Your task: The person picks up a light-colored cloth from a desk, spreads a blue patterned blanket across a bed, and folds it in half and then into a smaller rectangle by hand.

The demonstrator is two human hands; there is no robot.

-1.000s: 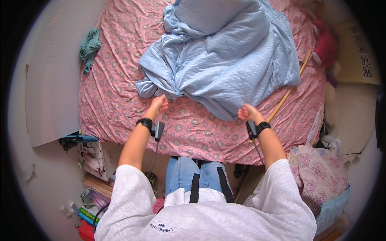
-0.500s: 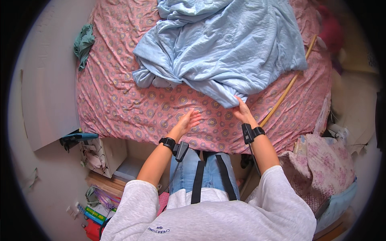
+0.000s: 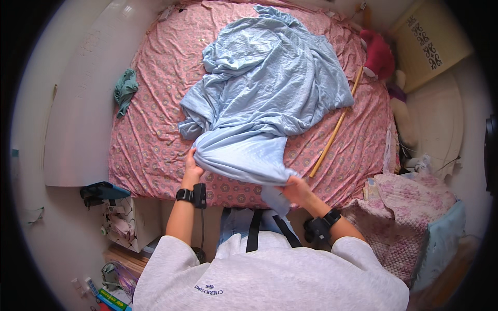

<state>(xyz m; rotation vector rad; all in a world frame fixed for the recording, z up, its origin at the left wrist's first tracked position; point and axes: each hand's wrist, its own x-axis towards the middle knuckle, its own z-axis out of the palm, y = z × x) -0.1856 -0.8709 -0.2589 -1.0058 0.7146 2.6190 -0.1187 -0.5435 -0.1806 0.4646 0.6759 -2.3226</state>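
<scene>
A light blue blanket [image 3: 270, 78] lies rumpled across the middle of a bed with a pink patterned sheet [image 3: 155, 103]. Its near edge is pulled toward me and stretched between my two hands. My left hand [image 3: 192, 165] is closed on the blanket at the left end of that stretch. At the other end my right hand [image 3: 295, 189] grips the blanket's edge, and a loose corner, blurred, dangles beside it over the bed's near side. A black strapped device sits on each wrist.
A wooden stick [image 3: 337, 127] lies on the bed right of the blanket. Green cloth [image 3: 125, 92] rests at the left edge, a red plush thing [image 3: 378, 54] at the far right. A quilted pink bundle [image 3: 386, 217] stands near right, a white shelf unit [image 3: 127, 223] near left.
My left hand, empty and spread before, now holds the blanket. The blanket's near edge has come toward me and is drawn taut. My right hand moved nearer. The view takes in more of the bed.
</scene>
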